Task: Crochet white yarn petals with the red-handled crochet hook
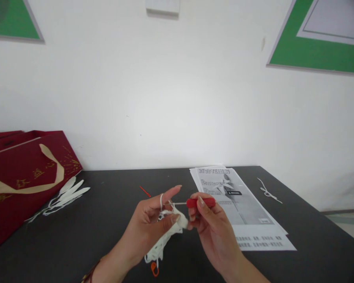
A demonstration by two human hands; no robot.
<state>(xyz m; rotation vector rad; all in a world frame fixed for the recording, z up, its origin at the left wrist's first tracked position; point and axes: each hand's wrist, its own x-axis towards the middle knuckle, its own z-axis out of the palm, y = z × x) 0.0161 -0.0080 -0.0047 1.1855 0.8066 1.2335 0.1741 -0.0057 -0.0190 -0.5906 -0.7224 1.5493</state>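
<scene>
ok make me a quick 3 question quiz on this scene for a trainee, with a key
1. Which of the hands grips the handle of the red-handled hook?
a) left
b) right
c) neither

2. True or false: the white petal-like pieces lie on top of the printed sheets.

3. Fill the gap: the small clip at the lower end of the white stitched piece is ____ in colour.

Key:
1. b, the right hand
2. False; they lie next to the dark red bag
3. orange
</scene>
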